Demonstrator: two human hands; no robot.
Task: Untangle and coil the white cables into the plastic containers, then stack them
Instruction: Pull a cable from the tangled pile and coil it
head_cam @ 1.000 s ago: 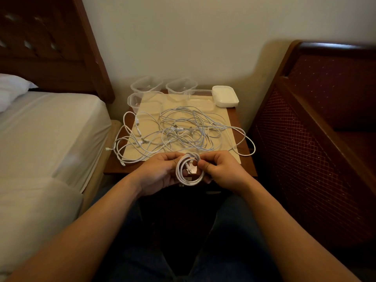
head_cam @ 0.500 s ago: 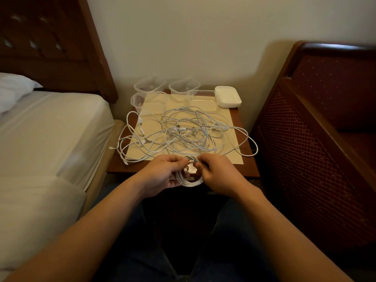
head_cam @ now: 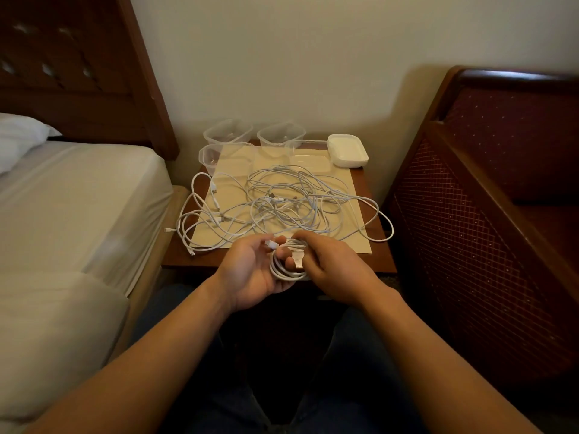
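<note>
A small coil of white cable [head_cam: 286, 266] hangs between my two hands at the near edge of the nightstand. My left hand [head_cam: 255, 272] lies palm up under the coil and pinches its white plug end between thumb and fingers. My right hand [head_cam: 333, 270] grips the coil's right side, fingers curled over the strands. Behind them a tangle of white cables [head_cam: 282, 203] sprawls over a cream mat [head_cam: 357, 242]. Several clear plastic containers [head_cam: 227, 133] stand at the back, with white lids [head_cam: 347, 150] stacked at the back right.
The wooden nightstand [head_cam: 380, 264] sits between a bed [head_cam: 72, 195] on the left and a dark red wooden bench [head_cam: 488, 220] on the right. Cable loops hang over the nightstand's left and right edges. My legs are below.
My left hand has turned palm up and now shows the plug end. Both hands with the coil have lifted slightly toward the nightstand's front edge.
</note>
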